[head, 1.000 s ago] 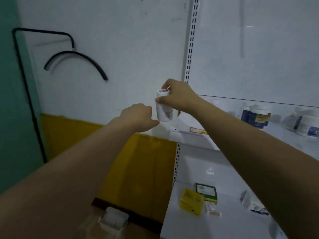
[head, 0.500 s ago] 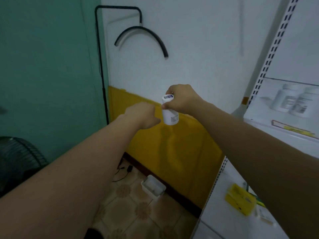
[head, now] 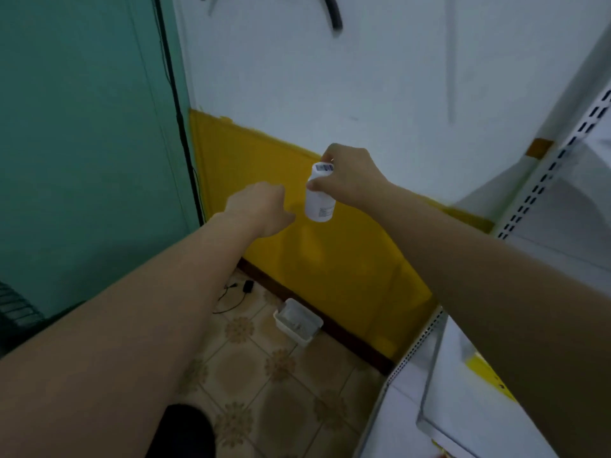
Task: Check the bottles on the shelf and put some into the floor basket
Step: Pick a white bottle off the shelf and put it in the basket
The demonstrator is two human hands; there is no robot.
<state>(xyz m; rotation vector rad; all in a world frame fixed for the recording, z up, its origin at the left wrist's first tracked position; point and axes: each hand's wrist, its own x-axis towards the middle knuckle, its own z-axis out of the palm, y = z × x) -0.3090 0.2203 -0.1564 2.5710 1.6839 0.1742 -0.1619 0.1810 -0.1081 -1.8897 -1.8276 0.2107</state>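
Bottle (head: 319, 203) farther from shelf (head: 568, 206), shelf cut off

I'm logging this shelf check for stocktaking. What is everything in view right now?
bottle: one, white, in the air, held near its top
floor basket: one, white, on the tiles by the yellow wall
charger: one, black, on the floor left of the basket
shelf unit: one, white, right edge
box: one, yellow, lower shelf, partly behind the arm
right hand: one, gripping the bottle's top
left hand: one, fingers curled, left of the bottle
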